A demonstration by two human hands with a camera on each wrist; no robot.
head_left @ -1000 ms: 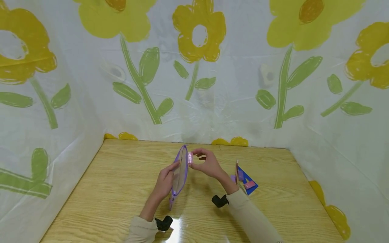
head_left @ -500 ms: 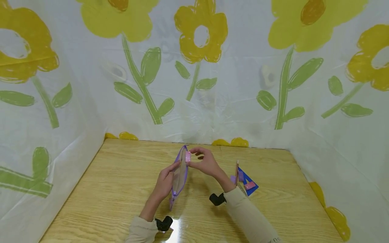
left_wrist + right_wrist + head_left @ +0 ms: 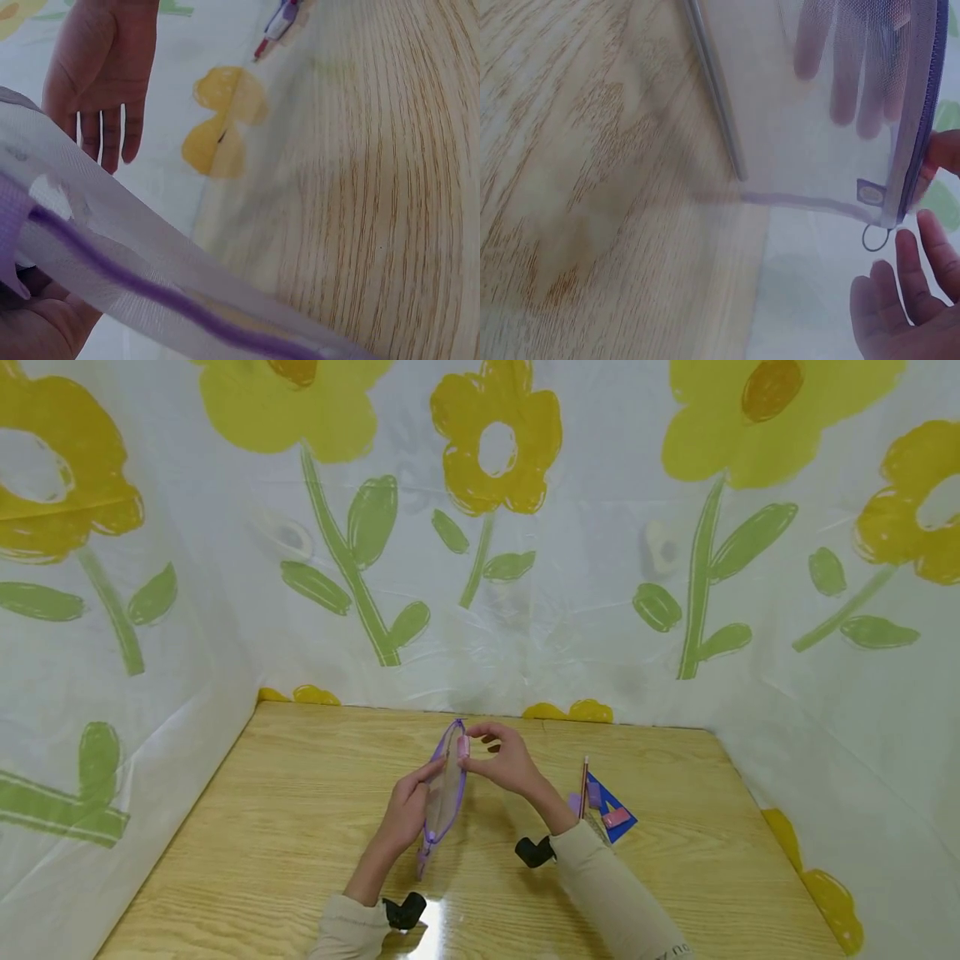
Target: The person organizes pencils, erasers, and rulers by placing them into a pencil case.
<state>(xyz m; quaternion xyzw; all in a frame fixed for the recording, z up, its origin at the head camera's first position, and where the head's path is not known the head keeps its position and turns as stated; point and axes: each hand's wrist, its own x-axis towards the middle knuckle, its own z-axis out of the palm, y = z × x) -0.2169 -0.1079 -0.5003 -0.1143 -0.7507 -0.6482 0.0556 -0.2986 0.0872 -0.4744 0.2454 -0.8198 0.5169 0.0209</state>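
The right hand point(image 3: 513, 768) pinches a pink block point(image 3: 463, 747); the left hand point(image 3: 406, 808) grips the mesh pouch point(image 3: 447, 802) just beside those fingers point(image 3: 491, 727), best kept gaping wide.

The head view looks forward and down from above the desk point(image 3: 300, 802), far enough back to take in the left hand point(image 3: 406, 807), right hand point(image 3: 512, 762), pouch point(image 3: 442, 802) and backdrop point(image 3: 570, 610). The left wrist view sits close to the pouch, turned sideways, desk at its right. The right wrist view, also close, faces the pouch's side, desk at left. All three share the desk's far edge.
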